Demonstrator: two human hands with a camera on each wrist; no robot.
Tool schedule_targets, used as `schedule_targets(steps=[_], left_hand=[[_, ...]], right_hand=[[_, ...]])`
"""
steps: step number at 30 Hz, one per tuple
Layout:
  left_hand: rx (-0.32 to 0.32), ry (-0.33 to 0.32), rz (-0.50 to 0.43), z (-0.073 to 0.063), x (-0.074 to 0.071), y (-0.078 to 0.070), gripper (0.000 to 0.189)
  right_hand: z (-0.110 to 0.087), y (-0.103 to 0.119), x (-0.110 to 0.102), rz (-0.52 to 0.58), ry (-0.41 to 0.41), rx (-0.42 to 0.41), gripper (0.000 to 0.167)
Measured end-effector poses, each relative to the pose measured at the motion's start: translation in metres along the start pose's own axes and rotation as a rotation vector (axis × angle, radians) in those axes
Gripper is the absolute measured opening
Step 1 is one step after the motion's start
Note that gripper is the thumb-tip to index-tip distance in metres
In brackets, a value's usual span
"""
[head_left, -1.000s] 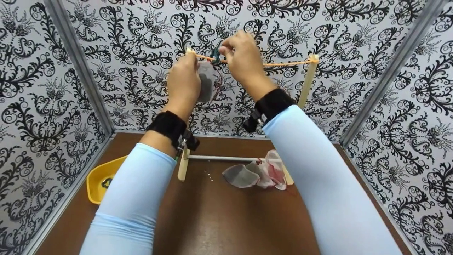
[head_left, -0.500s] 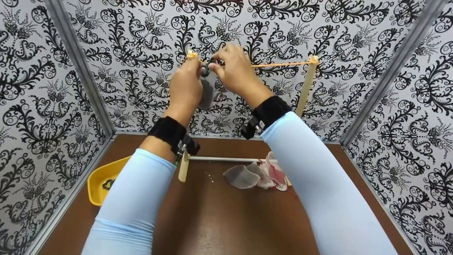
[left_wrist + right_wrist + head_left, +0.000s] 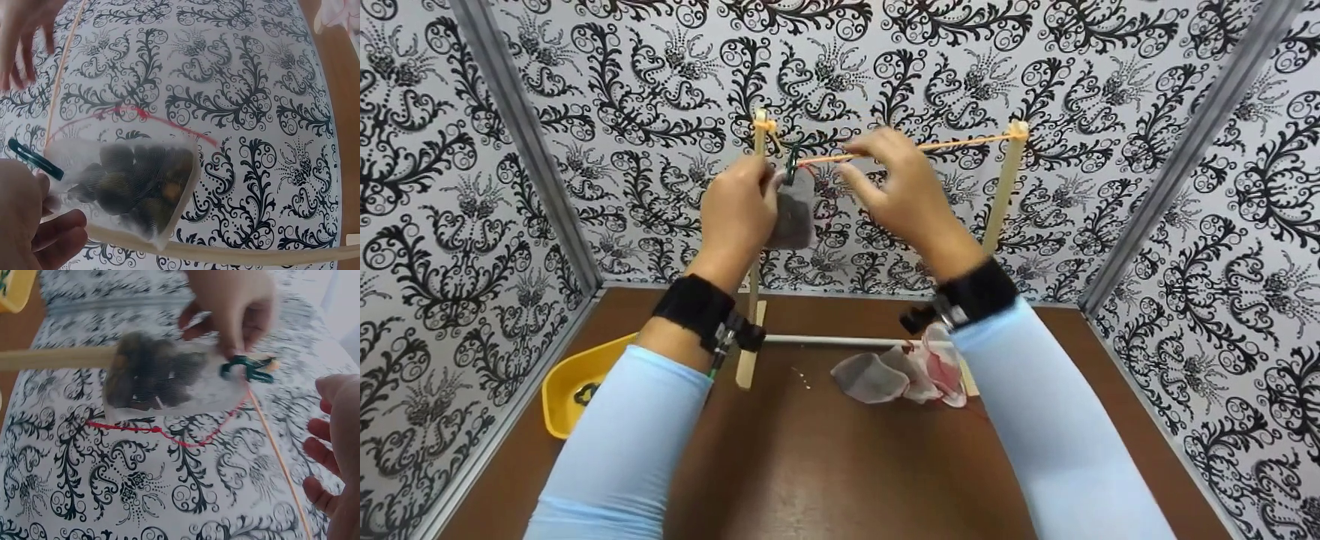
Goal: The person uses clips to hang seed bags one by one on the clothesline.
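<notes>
In the head view my left hand (image 3: 739, 217) pinches the top of a sheer white mesh drawstring bag (image 3: 793, 221). Dark rounded pieces show through the bag's mesh (image 3: 135, 191) in the left wrist view. A dark green clip (image 3: 247, 370) sits at the bag's top corner, where it meets the orange string (image 3: 275, 455), right by my left fingertips. The bag's red cord (image 3: 188, 443) trails loose. My right hand (image 3: 904, 184) is apart from the clip, its fingers spread and holding nothing, close to the string.
Two wooden posts, a left one (image 3: 754, 285) and a right one (image 3: 1006, 195), carry the string; a white rod (image 3: 840, 340) joins them low down. More mesh bags (image 3: 877, 377) lie by the right post's foot. A yellow bin (image 3: 556, 390) with a dark clip stands left.
My right hand has let go of the green clip and moved right. The clip stays at the bag's top. My left hand has come lower, and the bag and the string's left part with it.
</notes>
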State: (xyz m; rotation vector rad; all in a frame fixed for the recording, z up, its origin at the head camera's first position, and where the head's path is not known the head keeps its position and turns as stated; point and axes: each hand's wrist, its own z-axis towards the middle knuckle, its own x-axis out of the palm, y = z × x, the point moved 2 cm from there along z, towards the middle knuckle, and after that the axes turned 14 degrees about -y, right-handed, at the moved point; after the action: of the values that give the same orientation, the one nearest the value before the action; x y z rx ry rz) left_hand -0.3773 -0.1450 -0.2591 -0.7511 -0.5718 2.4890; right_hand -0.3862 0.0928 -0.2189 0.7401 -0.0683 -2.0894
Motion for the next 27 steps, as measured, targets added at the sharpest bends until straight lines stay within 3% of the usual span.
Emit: schedule_targets(steps=[4, 7, 10, 12, 14, 20, 24, 27], left_hand=[[0.013, -0.024, 0.049, -0.015, -0.002, 0.015, 0.022], [-0.002, -0.040, 0.069, -0.031, -0.003, 0.036, 0.020], [-0.048, -0.035, 0.079, -0.051, -0.007, 0.062, 0.020], [-0.112, -0.001, 0.091, -0.064, -0.012, 0.082, 0.022], [-0.176, 0.064, 0.133, -0.077, -0.017, 0.102, 0.025], [-0.316, 0.371, 0.260, -0.114, -0.036, 0.170, 0.041], [-0.406, 0.507, 0.280, -0.135, -0.055, 0.211, 0.053], [-0.449, 0.589, 0.301, -0.148, -0.060, 0.229, 0.063]], right_hand=[[-0.044, -0.026, -0.021, -0.008, 0.035, 0.108, 0.034], [-0.087, -0.054, -0.029, -0.050, 0.086, 0.174, 0.033], [-0.132, -0.085, -0.033, -0.086, 0.109, 0.219, 0.031], [-0.160, -0.105, -0.036, -0.100, 0.109, 0.258, 0.031], [-0.186, -0.124, -0.041, -0.113, 0.101, 0.313, 0.030], [-0.248, -0.177, -0.051, -0.184, 0.095, 0.563, 0.032], [-0.278, -0.199, -0.042, -0.203, 0.147, 0.736, 0.035], [-0.293, -0.211, -0.035, -0.200, 0.194, 0.825, 0.038]])
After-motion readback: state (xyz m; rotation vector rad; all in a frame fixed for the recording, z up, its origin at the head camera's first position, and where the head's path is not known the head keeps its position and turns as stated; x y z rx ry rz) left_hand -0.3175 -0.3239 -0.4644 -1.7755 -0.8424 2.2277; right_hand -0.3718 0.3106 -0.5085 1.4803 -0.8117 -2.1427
